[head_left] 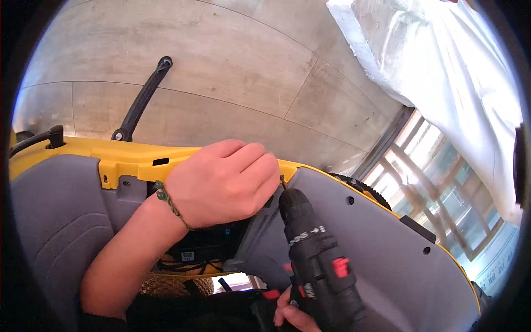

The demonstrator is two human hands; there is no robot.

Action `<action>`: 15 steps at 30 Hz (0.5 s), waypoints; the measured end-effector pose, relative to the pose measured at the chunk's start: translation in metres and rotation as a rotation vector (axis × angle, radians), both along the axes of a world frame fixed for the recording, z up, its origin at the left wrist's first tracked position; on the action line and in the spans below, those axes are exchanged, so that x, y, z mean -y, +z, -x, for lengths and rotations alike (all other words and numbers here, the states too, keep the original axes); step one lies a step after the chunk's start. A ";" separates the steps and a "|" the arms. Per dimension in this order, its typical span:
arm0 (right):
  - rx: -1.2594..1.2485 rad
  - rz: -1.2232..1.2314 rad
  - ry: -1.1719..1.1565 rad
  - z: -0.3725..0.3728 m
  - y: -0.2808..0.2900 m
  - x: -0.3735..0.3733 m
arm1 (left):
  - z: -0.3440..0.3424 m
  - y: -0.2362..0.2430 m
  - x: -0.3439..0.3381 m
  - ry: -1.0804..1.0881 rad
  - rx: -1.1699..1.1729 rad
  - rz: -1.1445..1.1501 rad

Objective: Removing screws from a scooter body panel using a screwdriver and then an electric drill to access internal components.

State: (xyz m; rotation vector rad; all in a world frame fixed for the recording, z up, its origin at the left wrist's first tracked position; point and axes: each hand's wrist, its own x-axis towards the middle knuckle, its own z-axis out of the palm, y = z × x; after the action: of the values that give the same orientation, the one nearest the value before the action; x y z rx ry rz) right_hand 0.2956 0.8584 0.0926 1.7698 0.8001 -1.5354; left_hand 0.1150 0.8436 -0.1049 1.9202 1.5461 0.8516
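Observation:
My right hand (294,315), partly cut off by the lower edge, grips a black cordless drill (321,260) with a red switch on its body. The drill points up and left, its thin bit (282,181) at the yellow rim of what looks like a ride-on toy car (310,172). My left hand (224,180) is closed over that rim beside the bit, its knuckles upward. Its fingertips are hidden, so I cannot tell what they hold. A green beaded bracelet (167,200) circles my left wrist.
A moulded grey seat (61,205) is at the left. Below my left hand, a dark opening (207,252) shows wires. A black handle-like bar (145,99) juts from the rim over the tiled floor (238,55). White sheeting (442,72) and a window-like frame (437,188) stand at the right.

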 end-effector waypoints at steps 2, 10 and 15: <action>-0.204 -0.190 -0.396 0.039 0.001 -0.017 | 0.003 0.000 0.001 -0.001 -0.022 0.009; -0.243 -0.056 -0.728 0.038 0.005 -0.014 | 0.003 0.003 -0.002 -0.010 -0.001 0.032; -0.225 -0.040 -0.671 0.037 0.004 -0.022 | 0.002 0.002 -0.002 -0.009 -0.002 0.036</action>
State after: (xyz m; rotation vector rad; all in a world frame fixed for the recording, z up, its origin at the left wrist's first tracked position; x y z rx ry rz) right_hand 0.2586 0.8801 0.0963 2.0368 0.3375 -2.1860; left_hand 0.1126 0.8456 -0.1027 1.9021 1.5424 0.8122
